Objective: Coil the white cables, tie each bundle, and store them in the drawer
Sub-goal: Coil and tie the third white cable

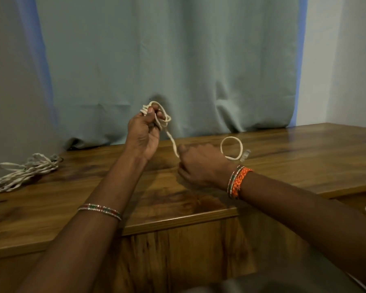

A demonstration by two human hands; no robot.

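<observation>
Behind the hands hung a grey-green curtain (156, 60), its hem bunched where it met a wooden tabletop (304, 149); pale wall showed on either side of it. The wood was dark, glossy and strongly grained, and its front edge stepped down to a cabinet face just below the forearms. No drawer could be made out with certainty.

The left hand (144, 132) was raised above the tabletop, fingers curled round a small coil of white cable (159, 115), several loops gathered between thumb and fingers. Holding it up this way probably kept the loops together and clear of the wood while more was wound on. From that coil a single strand ran down to the right hand (199, 166), which sat lower and just to the right, closed on the cable near the thumb. Beyond that hand's knuckles the free end curled into one open ring, ending in what looked like a clear plug (246, 155) close above or on the tabletop; which, I could not tell. The right hand seemed to be feeding and tensioning the strand so each turn would lie neatly.

Well away to the left of the left hand, a second cable bundle (28, 172) lay on the tabletop, apparently coiled and wrapped round itself already. Judging by that, one bundle was done, this one remained mid-coil, and nothing had been stored yet.
</observation>
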